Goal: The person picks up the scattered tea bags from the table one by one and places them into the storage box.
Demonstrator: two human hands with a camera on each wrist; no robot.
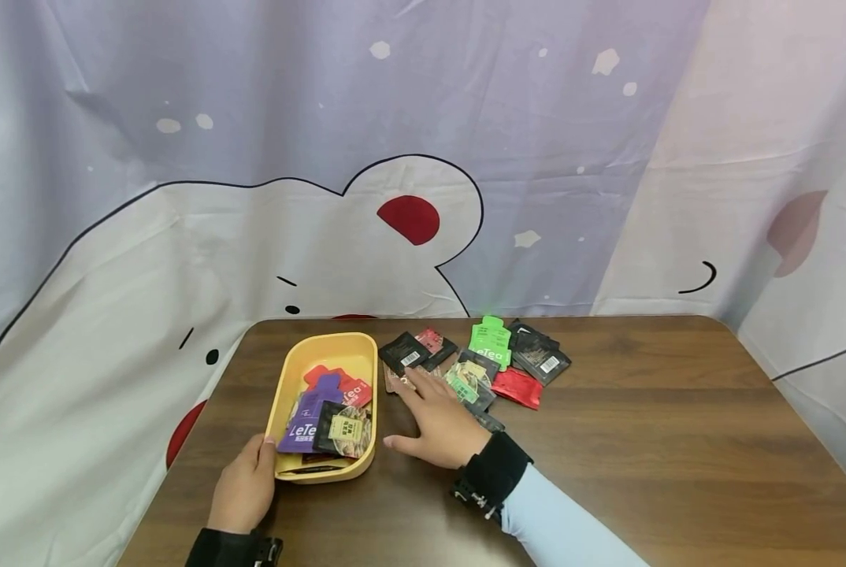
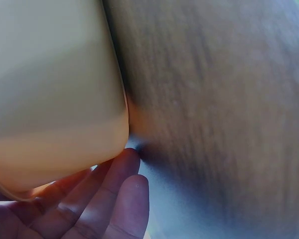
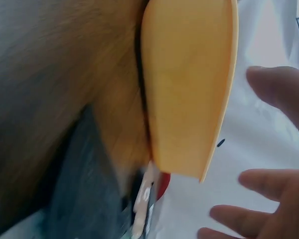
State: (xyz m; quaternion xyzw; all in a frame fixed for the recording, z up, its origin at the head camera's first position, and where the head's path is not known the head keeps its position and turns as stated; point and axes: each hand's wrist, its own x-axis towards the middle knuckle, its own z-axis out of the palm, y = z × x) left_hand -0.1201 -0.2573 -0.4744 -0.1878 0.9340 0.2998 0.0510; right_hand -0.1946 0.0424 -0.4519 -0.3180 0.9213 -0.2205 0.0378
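At the near left corner of a yellow plastic tray (image 1: 358,345), my left hand (image 1: 242,490) grips the side, thumb by the rim. The left wrist view has its fingers (image 2: 132,206) against the outside of the wall. Inside the tray lie a purple sachet (image 1: 314,415), a red one (image 1: 356,391) and a black one (image 1: 343,430). My right hand (image 1: 440,425), fingers spread, hovers at the near left side of a loose heap of sachets. Closest to its fingers are a patterned black-and-green sachet (image 1: 474,375) and a black sachet (image 1: 403,353).
Further right in the heap are a bright green sachet (image 1: 491,340), a shiny red one (image 1: 518,387) and several black ones (image 1: 542,361). A patterned curtain (image 1: 536,157) hangs behind the far edge of the brown wooden table (image 1: 664,441).
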